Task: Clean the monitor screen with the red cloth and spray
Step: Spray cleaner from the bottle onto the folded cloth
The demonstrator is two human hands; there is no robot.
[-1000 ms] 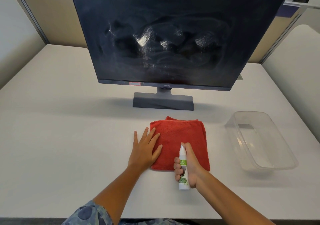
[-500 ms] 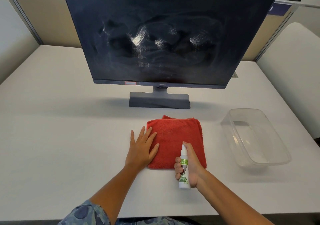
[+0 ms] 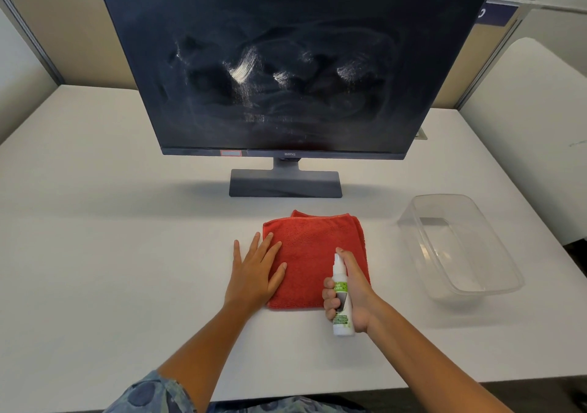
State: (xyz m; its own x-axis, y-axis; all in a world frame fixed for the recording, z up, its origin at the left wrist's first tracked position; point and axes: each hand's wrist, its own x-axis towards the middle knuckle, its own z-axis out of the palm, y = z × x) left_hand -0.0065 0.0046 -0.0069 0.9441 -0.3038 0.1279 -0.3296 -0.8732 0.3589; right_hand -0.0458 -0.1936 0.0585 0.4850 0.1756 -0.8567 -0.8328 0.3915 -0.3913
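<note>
Nearest the front edge of the table (image 3: pixel 95 285), a patterned blue sleeve (image 3: pixel 152 393) shows at the left arm. Little has changed in the past second: both hands sit where they did and only the view has drifted slightly, so I judge the cloth is being wetted and no wiping has started. The right hand (image 3: pixel 355 298) is wrapped closed around a small white spray bottle (image 3: pixel 341 304), forefinger up on the nozzle, which hangs over the near right corner of the red cloth (image 3: pixel 314 253). The bottle's green label carries lines of small print too fine to read. The left hand (image 3: pixel 254 273) lies flat with fingers spread and straight, pressing on the cloth's left edge, two outer fingers on the bare table. The folded cloth lies in the middle of the table, just before the monitor's base. Toward the right edge stands a clear plastic tub (image 3: pixel 460 247), apparently with nothing in it. Farther back the monitor (image 3: pixel 295 63) faces us, its dark screen swirled with whitish smears across the centre, so the cleaning proper is still ahead. Its lower bezel reads "BenQ", beside a small red-framed sticker (image 3: pixel 231 153) whose text I cannot make out.
</note>
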